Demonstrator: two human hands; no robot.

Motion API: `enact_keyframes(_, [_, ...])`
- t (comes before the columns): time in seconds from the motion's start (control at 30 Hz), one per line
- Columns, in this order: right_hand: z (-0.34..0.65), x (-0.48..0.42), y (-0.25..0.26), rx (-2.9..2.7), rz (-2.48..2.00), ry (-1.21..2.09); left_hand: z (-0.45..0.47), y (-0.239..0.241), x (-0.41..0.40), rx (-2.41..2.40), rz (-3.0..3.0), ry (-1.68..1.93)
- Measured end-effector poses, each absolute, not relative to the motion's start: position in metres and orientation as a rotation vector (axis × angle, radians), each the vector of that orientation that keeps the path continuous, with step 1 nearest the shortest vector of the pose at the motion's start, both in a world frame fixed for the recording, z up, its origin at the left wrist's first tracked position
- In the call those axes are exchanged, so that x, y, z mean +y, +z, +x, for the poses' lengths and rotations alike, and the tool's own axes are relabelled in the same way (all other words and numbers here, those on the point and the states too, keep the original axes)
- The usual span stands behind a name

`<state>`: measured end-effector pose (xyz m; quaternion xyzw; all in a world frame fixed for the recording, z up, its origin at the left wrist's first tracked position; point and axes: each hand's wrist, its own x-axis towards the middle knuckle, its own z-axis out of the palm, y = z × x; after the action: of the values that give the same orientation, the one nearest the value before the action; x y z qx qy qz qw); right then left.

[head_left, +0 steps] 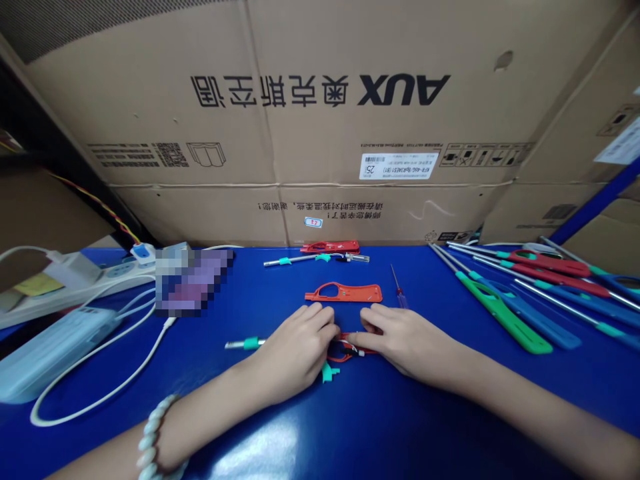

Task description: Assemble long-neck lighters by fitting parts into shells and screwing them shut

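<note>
Both my hands rest on the blue table top (380, 413) over a partly built lighter (345, 350) with a red casing, small wires and a teal trigger. My left hand (295, 350) presses down on it with fingers curled; its metal tube (240, 345) with a teal collar sticks out to the left. My right hand (400, 337) pinches the casing's right end with fingertips together. Just beyond the hands lies a loose red casing half (344, 293). A small screwdriver (399, 288) lies to the right of it.
Another red lighter with a metal tube (320, 255) lies farther back. Several finished long lighters in green, blue and red (530, 293) are piled at the right. A power strip (75, 280), white cables (125, 380) and a white box (50, 350) sit at the left. Cardboard boxes (320, 120) wall the back.
</note>
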<state>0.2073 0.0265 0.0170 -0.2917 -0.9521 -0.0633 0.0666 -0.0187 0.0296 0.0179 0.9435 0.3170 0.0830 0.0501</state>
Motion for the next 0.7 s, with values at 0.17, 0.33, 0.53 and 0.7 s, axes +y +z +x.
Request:
enact_keyframes(0.17, [0.208,0.023,0.020,-2.890,-0.872,-0.144,-0.020,0.021,0.026,0.945,2.796,0.288])
enact_keyframes(0.33, [0.210,0.028,0.014,-2.859,-0.935,-0.213,-0.026,0.015,0.032,0.935,2.718,0.362])
enact_keyframes(0.53, [0.212,0.033,0.013,-2.801,-0.973,-0.140,-0.028,0.010,0.036,0.964,2.612,0.418])
enact_keyframes(0.7, [0.213,0.034,0.021,-2.827,-1.060,0.015,-0.027,0.010,0.035,1.000,2.537,0.449])
